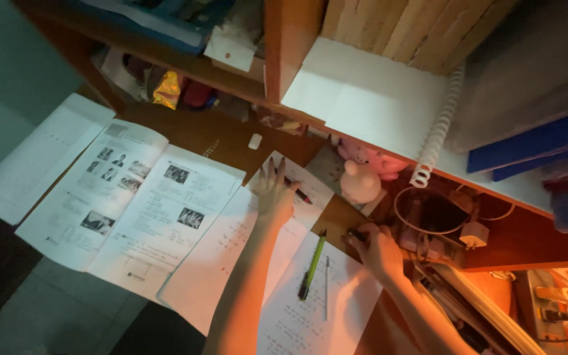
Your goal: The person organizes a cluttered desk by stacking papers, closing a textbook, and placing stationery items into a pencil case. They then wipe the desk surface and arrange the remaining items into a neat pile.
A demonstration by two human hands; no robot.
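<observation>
My left hand [272,190] lies flat with fingers spread on a sheet of paper [221,256] on the wooden desk, its fingertips beside a red-and-black pen [299,192]. My right hand [375,248] is curled at the far edge of another written sheet [310,309], fingers closed on a small dark object [356,233]; what it is cannot be made out. A green pen [313,266] and a thin grey pencil [327,289] lie on that sheet between my arms.
An open textbook [133,204] with photos lies to the left, with a loose white sheet [34,158] beyond it. A pink pig figure [363,174], a small white eraser [255,141], tangled cables [442,220], a spiral-bound pad [376,98] and cluttered shelves stand behind.
</observation>
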